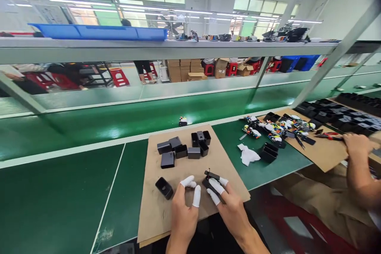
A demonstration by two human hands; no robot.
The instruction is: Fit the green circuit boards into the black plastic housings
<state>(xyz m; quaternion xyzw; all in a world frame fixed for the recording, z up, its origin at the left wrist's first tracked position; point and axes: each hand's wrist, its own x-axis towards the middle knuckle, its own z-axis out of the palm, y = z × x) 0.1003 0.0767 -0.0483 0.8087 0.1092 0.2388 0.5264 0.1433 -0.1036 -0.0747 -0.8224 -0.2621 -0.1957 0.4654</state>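
Head view: your left fingers [197, 197] curve open and empty, your right fingers [216, 186] grasp a black casing [206, 183], which too loose pinching could drop.

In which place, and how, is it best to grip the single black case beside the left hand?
Probably across its two long outer walls, coming from above and the right: the black case sits apart on the cardboard, narrower than long, no other case touching it, and the left hand is beside it, empty.

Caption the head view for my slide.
Over cardboard, the right hand grips a black case; the left hand, white-tipped too, is open beside it.
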